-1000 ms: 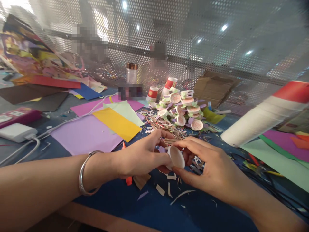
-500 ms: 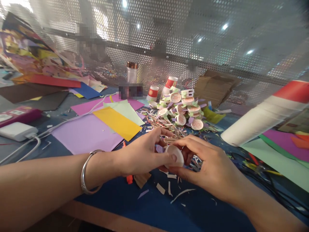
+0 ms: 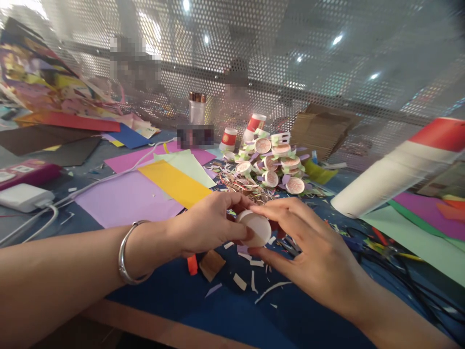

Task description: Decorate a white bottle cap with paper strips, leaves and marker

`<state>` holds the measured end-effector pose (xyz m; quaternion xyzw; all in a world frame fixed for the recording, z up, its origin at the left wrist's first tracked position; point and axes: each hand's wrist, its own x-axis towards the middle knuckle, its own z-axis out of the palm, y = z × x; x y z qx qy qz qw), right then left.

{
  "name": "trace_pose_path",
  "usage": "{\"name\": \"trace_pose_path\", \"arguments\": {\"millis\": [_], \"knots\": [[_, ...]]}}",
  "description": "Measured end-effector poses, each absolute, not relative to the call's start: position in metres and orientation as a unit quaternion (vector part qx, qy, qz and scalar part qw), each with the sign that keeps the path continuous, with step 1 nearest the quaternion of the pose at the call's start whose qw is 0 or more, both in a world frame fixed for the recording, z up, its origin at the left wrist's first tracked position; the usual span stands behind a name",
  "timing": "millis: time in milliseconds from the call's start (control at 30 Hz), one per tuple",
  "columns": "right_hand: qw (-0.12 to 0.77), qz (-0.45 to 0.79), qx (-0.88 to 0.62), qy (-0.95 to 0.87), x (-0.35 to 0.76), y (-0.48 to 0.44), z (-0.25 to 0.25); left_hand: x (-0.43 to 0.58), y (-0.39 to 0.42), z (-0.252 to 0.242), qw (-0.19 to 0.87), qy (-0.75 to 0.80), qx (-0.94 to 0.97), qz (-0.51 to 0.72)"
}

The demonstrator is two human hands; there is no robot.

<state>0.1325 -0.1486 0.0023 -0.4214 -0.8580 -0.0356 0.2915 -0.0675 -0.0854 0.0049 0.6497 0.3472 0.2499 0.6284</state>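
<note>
A small white cut-off paper cup base (image 3: pixel 259 228) is held over the blue table, its round face turned up toward me. Closed on its left side is my left hand (image 3: pixel 214 220), thumb pressed on the round face. My right hand (image 3: pixel 308 242) curves around the right side, index finger at the upper rim and thumb at the lower edge. Bits of green and purple paper peek out beside the base. Just beyond my hands stands a pile of similar cup bases (image 3: pixel 295 185) with green and purple paper strips attached.
Paper scraps (image 3: pixel 240 282) litter the table near me. On the left lie a lilac sheet (image 3: pixel 127 198), a yellow strip (image 3: pixel 174 184) and a white charger (image 3: pixel 27 198). To the right are a stack of paper cups (image 3: pixel 385 169) and black cables (image 3: pixel 395 271). Cardboard (image 3: pixel 321 131) leans behind.
The cup base has been turned so its round face points more upward, and it sits slightly further left. My right hand's fingers have shifted along its rim.
</note>
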Motion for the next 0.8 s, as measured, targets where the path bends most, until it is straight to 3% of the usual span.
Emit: {"name": "trace_pose_path", "arguments": {"millis": [800], "knots": [[0.391, -0.153, -0.400, -0.814, 0.126, -0.149, 0.002, -0.063, -0.084, -0.008, 0.585, 0.283, 0.669, 0.361]]}}
